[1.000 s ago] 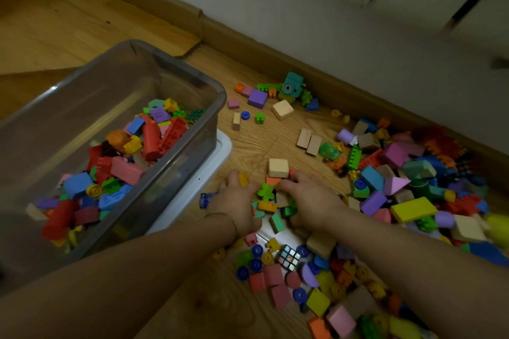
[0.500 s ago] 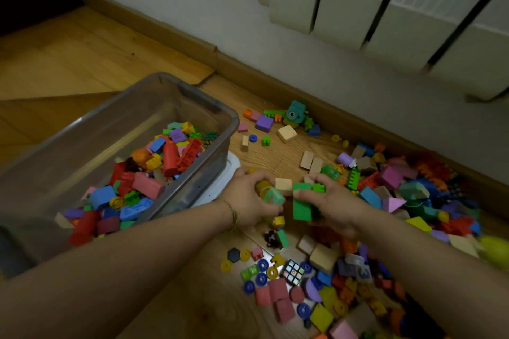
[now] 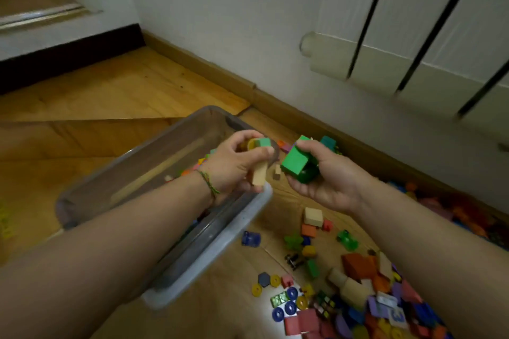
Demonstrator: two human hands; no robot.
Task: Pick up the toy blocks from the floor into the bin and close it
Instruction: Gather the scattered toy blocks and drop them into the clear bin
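My left hand (image 3: 237, 166) hovers over the clear plastic bin (image 3: 154, 154), shut on several blocks: a pale wooden block (image 3: 259, 175), a light green one (image 3: 263, 142) and a yellow piece. My right hand (image 3: 327, 176) is raised just right of the bin's near corner, palm up, shut on a big green block (image 3: 294, 164) and other green pieces. A few coloured blocks show inside the bin behind my left wrist. Many toy blocks (image 3: 355, 297) still lie on the wooden floor at the lower right.
The white lid (image 3: 209, 253) lies under the bin, sticking out on its right side. A skirting board and wall with a radiator (image 3: 413, 44) run along the back right. More blocks (image 3: 468, 212) line the skirting board. A step rises at the far left.
Both hands have lifted off the floor with blocks in them and swung left and up toward the bin. The view has tilted upward.
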